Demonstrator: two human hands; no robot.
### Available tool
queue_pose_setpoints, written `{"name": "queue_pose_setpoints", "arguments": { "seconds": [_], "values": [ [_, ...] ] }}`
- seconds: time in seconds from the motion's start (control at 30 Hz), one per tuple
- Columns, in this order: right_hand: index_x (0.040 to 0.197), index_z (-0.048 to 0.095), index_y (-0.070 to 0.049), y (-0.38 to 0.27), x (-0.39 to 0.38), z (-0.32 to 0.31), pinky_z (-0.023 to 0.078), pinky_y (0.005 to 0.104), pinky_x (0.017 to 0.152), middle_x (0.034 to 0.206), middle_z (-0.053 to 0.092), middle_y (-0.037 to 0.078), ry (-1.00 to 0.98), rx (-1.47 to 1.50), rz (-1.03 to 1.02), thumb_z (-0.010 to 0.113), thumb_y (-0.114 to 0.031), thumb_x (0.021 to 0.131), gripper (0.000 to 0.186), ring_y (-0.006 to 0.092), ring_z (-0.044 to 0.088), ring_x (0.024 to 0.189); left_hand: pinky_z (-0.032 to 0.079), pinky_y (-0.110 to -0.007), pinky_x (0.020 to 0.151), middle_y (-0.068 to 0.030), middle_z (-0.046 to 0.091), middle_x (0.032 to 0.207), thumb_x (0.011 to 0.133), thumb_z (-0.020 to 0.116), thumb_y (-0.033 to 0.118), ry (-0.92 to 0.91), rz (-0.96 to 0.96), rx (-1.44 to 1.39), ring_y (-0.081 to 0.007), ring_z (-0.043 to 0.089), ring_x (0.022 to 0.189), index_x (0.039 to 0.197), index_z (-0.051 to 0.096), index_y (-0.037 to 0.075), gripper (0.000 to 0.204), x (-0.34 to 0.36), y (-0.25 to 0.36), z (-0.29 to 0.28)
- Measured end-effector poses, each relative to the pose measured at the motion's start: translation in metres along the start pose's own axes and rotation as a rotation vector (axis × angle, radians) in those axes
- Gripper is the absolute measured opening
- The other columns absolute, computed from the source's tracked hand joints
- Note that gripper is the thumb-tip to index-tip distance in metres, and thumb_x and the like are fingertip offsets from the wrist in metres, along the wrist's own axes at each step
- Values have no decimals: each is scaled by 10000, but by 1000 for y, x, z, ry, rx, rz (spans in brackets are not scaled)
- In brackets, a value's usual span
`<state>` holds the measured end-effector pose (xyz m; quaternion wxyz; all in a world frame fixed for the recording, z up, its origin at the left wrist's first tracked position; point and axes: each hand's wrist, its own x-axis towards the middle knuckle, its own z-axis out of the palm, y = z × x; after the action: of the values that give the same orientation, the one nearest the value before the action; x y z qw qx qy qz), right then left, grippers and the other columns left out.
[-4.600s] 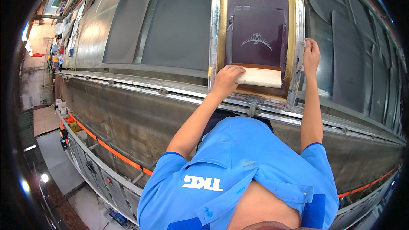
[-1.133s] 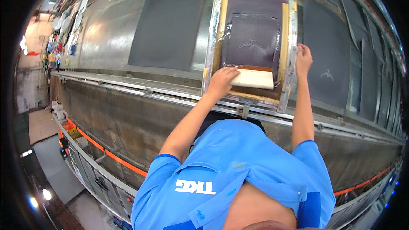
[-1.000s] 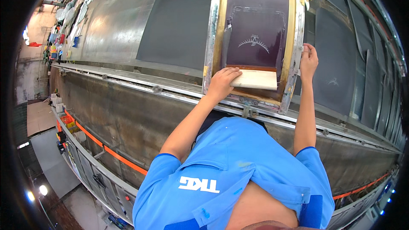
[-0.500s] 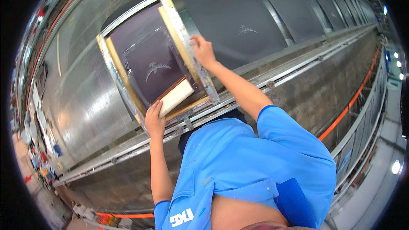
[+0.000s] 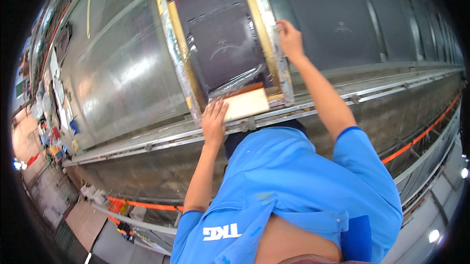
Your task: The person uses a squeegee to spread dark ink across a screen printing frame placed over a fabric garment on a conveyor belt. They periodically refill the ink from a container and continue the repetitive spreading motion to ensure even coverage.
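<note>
- Out to the left we have the bare metal table (image 5: 117, 68), shiny with reflected light, a thin yellow strip (image 5: 89, 13) lying on its far side.
- Far left, a jumble of small coloured clutter (image 5: 54, 141), too small to sort out.
- Over on the right, a big dark sheet (image 5: 318, 9) lies flat, a faint pale print (image 5: 342, 27) on it, and more sheets run off beyond.
- A metal rail (image 5: 147, 147) runs along the near edge of the table, between the frame and the blue shirt (image 5: 284, 176).
- Here's the frame (image 5: 267, 14), metal, scuffed and paint-flecked, tilted a little to the left, with yellow strips (image 5: 257, 24) down its inner sides; another dark sheet shows past its far left corner.
- Inside it, the mesh (image 5: 220, 22): dark purple, glossy streaks ringing its middle, a pale arc-shaped motif (image 5: 226, 47) blurred at the centre.
- And the squeegee (image 5: 248, 104)! It sits at the near end of the frame, a pale block with a brown edge facing the mesh, a shiny band just beyond, and it hides what lies under it.
- Left hand (image 5: 214, 121) has its fingers closed over the squeegee's left end, covering that end.
- Right hand (image 5: 291, 40) is at the frame's outer right side, fingers curled, tips against the edge; whether they pinch it, I can't tell.
</note>
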<state>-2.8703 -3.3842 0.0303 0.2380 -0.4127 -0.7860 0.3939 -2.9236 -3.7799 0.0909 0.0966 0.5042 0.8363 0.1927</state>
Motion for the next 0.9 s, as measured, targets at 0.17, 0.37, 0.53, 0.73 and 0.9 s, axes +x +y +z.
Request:
{"name": "queue_pose_setpoints", "arguments": {
  "seconds": [0.17, 0.37, 0.53, 0.73, 0.9],
  "values": [
    [1246, 681, -106, -36, 9, -30, 489, 432, 921, 1230, 649, 145, -191, -542, -348, 623, -386, 976, 393, 296, 620, 1108, 424, -444, 1118, -104, 630, 1370, 705, 562, -151, 119, -64, 29, -326, 566, 1283, 1317, 649, 121, 675, 90, -36, 6],
    [1304, 639, -65, -97, 65, 17, 479, 434, 1001, 1210, 640, 158, -529, -475, -665, 705, -350, 902, 498, 339, 589, 1170, 534, -392, 924, -74, 719, 1179, 816, 664, 31, -38, -232, -201, -305, 679, 1071, 1157, 750, 209, 394, 237, -87, -46],
    [1253, 631, -15, -75, 57, 48, 492, 424, 986, 1207, 634, 173, -564, -487, -530, 752, -113, 791, 487, 355, 590, 1148, 543, -374, 909, -67, 729, 1152, 770, 654, -4, 88, -221, -60, -292, 689, 1054, 1146, 760, 217, 449, 242, -97, -27],
    [1236, 624, -6, -59, -75, -2, 481, 425, 1004, 1231, 613, 167, -541, -333, -439, 725, 4, 743, 503, 355, 582, 1159, 526, -395, 973, -66, 740, 1140, 671, 622, -127, 137, -61, -66, -264, 682, 1092, 1071, 769, 125, 495, 132, -52, 2],
    [1236, 631, -24, -73, -91, -11, 479, 410, 1025, 1290, 606, 154, -557, -349, -458, 698, -26, 780, 460, 348, 578, 1187, 509, -417, 1014, -70, 730, 1174, 652, 637, -122, 111, -105, -82, -275, 655, 1161, 1099, 748, 112, 517, 107, -39, -6]
  ]
}}
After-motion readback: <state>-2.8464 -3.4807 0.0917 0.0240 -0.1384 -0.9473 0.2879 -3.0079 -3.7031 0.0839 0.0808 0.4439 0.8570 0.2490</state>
